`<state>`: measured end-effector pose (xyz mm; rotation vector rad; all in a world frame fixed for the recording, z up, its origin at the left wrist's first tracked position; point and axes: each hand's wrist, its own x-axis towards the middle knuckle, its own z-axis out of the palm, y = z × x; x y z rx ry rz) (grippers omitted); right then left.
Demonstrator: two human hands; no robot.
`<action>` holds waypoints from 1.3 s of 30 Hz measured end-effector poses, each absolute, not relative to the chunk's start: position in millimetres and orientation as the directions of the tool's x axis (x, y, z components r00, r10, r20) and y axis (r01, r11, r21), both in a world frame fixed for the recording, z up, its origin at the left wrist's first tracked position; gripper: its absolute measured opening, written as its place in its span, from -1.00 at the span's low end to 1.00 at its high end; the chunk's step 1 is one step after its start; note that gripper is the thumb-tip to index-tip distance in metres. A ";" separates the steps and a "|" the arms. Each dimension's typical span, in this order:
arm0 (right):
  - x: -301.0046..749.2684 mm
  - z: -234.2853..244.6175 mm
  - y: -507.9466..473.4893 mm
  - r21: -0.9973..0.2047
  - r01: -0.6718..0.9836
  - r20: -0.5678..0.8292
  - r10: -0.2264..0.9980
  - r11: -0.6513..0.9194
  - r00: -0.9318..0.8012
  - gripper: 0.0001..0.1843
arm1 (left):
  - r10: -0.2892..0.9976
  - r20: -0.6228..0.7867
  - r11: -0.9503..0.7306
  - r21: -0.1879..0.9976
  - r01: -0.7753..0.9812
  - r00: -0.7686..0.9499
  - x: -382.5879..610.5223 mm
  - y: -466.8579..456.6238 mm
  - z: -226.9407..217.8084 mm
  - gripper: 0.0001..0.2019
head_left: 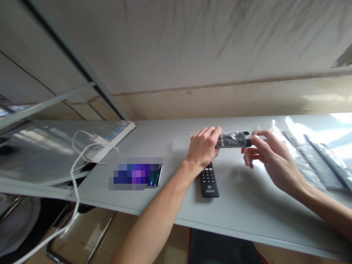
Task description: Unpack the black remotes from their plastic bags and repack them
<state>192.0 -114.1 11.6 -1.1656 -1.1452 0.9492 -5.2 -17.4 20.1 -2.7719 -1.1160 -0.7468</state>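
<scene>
While the left hand (pixel 203 146) grips and the right hand (pixel 265 156) pinches a clear-bagged black remote (pixel 233 139) above the bare black remote (pixel 209 181), the slick bag may slip.

A phone (pixel 136 174) is masked by pixelation. The wrapped remote (pixel 233 139) is covered at its left end by the left hand (pixel 203 148), and a black remote (pixel 209 183) is hidden at its top by that wrist. Bagged remotes (pixel 321 161) are cut off at the right edge.

Both hands, left hand (pixel 203 146) and right hand (pixel 265 154), hold a bagged remote (pixel 233 139).
</scene>
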 end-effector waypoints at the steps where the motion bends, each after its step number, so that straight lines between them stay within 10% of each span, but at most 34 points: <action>1: 191.5 12.0 -114.8 -0.986 0.020 0.167 0.971 0.166 0.172 -0.66 | 0.632 0.458 -0.739 0.113 0.664 0.626 -5.3 -17.5 20.5 -0.83; 17: 187.0 16.5 -123.0 -0.965 0.236 0.064 0.979 0.110 -0.193 -0.32 | 0.493 0.459 -0.821 -0.036 0.570 0.739 -4.0 -22.3 23.3 -0.77; 29: 202.9 32.5 -114.2 -0.915 -0.059 0.328 0.823 0.399 0.464 -0.76 | 0.617 0.511 -0.726 0.076 0.683 0.599 -10.6 -16.2 23.2 -0.48; 31: 203.0 31.1 -111.2 -0.924 -0.122 0.253 0.818 0.363 0.517 -0.55 | 0.687 0.477 -0.677 0.143 0.722 0.549 -8.8 -15.9 21.8 -0.46; 39: 196.2 4.9 -115.6 -0.990 0.141 0.031 0.998 0.022 0.062 -0.57 | 0.591 0.374 -0.801 0.163 0.576 0.715 0.2 -29.4 27.0 -0.36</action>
